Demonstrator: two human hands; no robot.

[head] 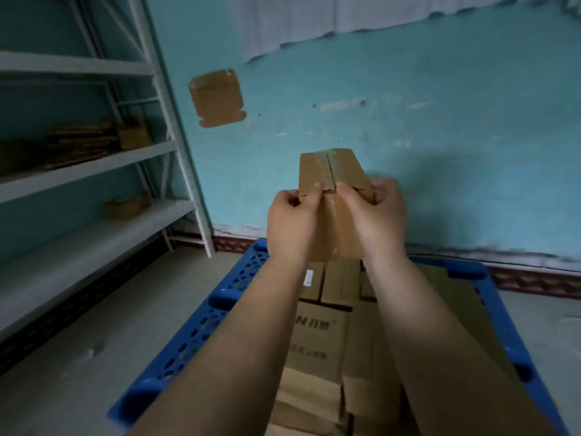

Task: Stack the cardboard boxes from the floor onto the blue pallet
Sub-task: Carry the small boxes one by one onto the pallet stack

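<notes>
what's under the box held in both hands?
Under the held box, gripped by the left hand and right hand, lie stacked cardboard boxes on the blue pallet. The forearms hide part of the stack, and the boxes cover the pallet's middle.

Blurred upside-down dark print on the cardboard box [317, 338] below my arms, only a large "N" legible, small white label [309, 277] unreadable

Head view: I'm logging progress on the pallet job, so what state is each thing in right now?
Small cardboard box: taped shut, held in the air above the pallet.
Left hand: gripping the box's near end.
Right hand: gripping the box's near end.
Blue pallet: on the floor, already loaded.
Stacked boxes: closed, lying on the pallet.
Shelf rack: holds some cardboard, mostly bare.
</notes>
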